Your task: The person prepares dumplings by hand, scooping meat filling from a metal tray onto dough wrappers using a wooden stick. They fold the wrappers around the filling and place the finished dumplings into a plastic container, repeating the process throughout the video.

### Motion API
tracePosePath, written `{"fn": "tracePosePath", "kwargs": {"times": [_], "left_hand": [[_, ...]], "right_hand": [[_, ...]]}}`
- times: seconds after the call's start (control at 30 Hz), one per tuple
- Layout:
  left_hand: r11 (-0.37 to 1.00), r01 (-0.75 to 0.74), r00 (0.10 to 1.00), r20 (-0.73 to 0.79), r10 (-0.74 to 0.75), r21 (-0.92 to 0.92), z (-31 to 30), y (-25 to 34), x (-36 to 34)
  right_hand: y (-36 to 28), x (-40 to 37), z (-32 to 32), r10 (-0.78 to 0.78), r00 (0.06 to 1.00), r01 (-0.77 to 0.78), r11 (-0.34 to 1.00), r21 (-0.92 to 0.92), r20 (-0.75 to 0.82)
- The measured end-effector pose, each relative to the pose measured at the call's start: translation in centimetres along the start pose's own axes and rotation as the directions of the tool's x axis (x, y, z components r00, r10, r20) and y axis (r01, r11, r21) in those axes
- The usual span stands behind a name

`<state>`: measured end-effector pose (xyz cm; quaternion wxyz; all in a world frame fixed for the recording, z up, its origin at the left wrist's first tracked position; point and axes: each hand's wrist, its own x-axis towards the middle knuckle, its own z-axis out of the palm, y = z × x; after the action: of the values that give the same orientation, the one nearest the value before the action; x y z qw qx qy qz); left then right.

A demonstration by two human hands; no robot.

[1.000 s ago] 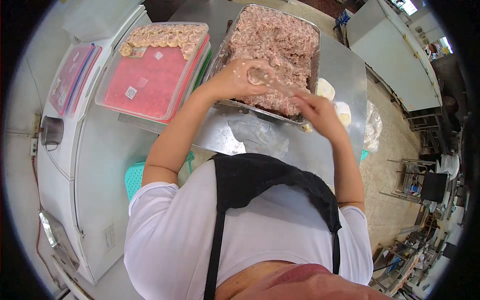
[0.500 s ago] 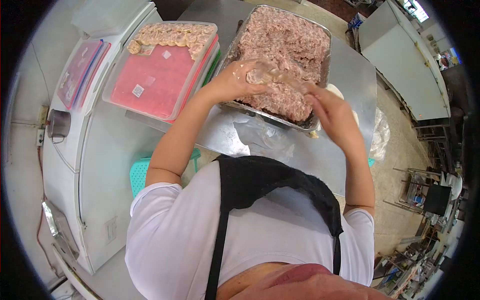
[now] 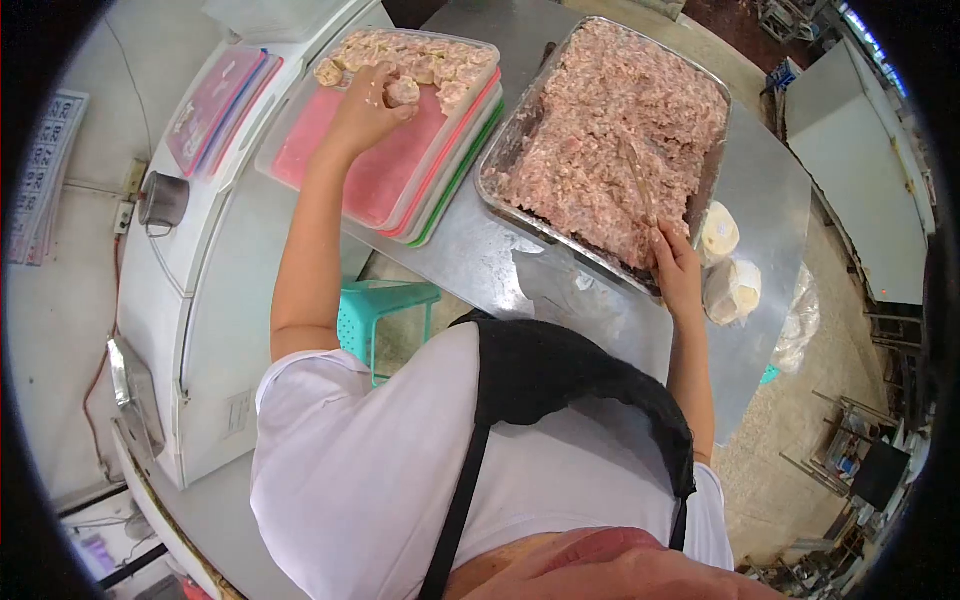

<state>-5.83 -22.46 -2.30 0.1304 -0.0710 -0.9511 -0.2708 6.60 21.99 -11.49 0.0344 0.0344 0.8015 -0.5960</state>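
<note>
A filled dumpling (image 3: 402, 92) is pinched in my left hand (image 3: 368, 108), just above the pink-lined plastic container (image 3: 390, 180). Rows of dumplings (image 3: 425, 58) lie along that container's far side and right corner. My right hand (image 3: 677, 265) holds the handle end of a thin spatula (image 3: 641, 180), its blade resting on the ground meat (image 3: 610, 130). The meat fills a deep metal tray (image 3: 560, 238). Beside the tray, to the right, sit two stacks of round wrappers (image 3: 719, 234), (image 3: 735, 290).
A steel table (image 3: 765, 180) bears the tray and stacked containers. On the left is a white freezer (image 3: 235, 290) with lids (image 3: 215, 110) and a metal pot (image 3: 163, 200). A green stool (image 3: 375, 310) stands below. Clear plastic lies by the tray's near edge.
My left hand has moved left with the dumpling, from over the meat to the pink-lined container. My right hand has lowered to the tray's near right corner with the spatula.
</note>
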Motion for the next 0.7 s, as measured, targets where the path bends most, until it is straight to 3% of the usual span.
{"fn": "tracePosePath", "kwargs": {"times": [0.07,0.13,0.17,0.23,0.33,0.4,0.47,0.53,0.57,0.6,0.63,0.7], "left_hand": [[1.0,0.012,0.999,0.04,-0.013,0.018,0.7,-0.7,1.1],[0.999,0.023,0.996,0.08,-0.026,0.031,1.3,0.2,1.2],[0.999,0.023,0.997,0.069,-0.02,-0.044,1.9,0.8,0.8],[0.993,0.02,0.998,0.057,-0.013,-0.118,2.5,1.1,0.9],[0.999,-0.019,0.997,0.078,0.023,-0.041,3.2,0.5,1.6],[0.997,-0.073,0.994,0.087,0.07,0.039,3.4,0.3,2.3],[0.997,-0.034,0.992,0.126,0.026,0.063,3.4,0.1,2.9],[0.997,0.001,0.985,0.171,-0.013,0.074,3.0,0.6,2.7],[0.993,0.032,0.975,0.223,-0.006,-0.115,2.4,0.8,2.2],[0.952,0.072,0.962,0.273,0.013,-0.297,1.9,1.6,1.5],[0.94,-0.298,0.952,-0.025,0.306,0.168,1.2,3.6,-0.4],[0.921,-0.381,0.923,-0.021,0.384,0.075,0.2,8.1,-2.9]], "right_hand": [[0.2,-0.1,0.1,-0.028,0.999,0.029,0.999,0.015,-0.019],[0.1,-0.3,-0.3,0.061,0.998,-0.062,0.995,0.076,0.016],[0.7,-0.2,-0.4,0.062,0.998,-0.063,0.995,0.081,0.015],[1.6,0.0,-0.5,-0.045,0.997,0.042,0.998,-0.054,-0.055],[1.4,-0.1,-0.2,-0.095,0.995,0.096,0.99,0.105,-0.024],[0.4,-0.4,0.2,-0.074,0.997,0.075,0.991,0.107,-0.016],[-0.7,-0.7,0.1,-0.047,0.999,0.048,0.994,0.101,-0.013],[-1.6,-0.4,-0.4,0.101,0.992,-0.093,0.989,-0.113,0.073],[-1.8,-0.3,-0.9,0.114,0.992,-0.106,0.986,-0.125,0.061],[-1.8,0.0,-1.4,-0.046,0.996,0.071,0.942,-0.329,0.082],[-2.0,0.3,-1.7,-0.193,0.971,0.237,0.827,-0.509,0.139],[-4.8,0.4,-2.2,-0.143,0.983,0.186,0.788,-0.587,0.12]]}}
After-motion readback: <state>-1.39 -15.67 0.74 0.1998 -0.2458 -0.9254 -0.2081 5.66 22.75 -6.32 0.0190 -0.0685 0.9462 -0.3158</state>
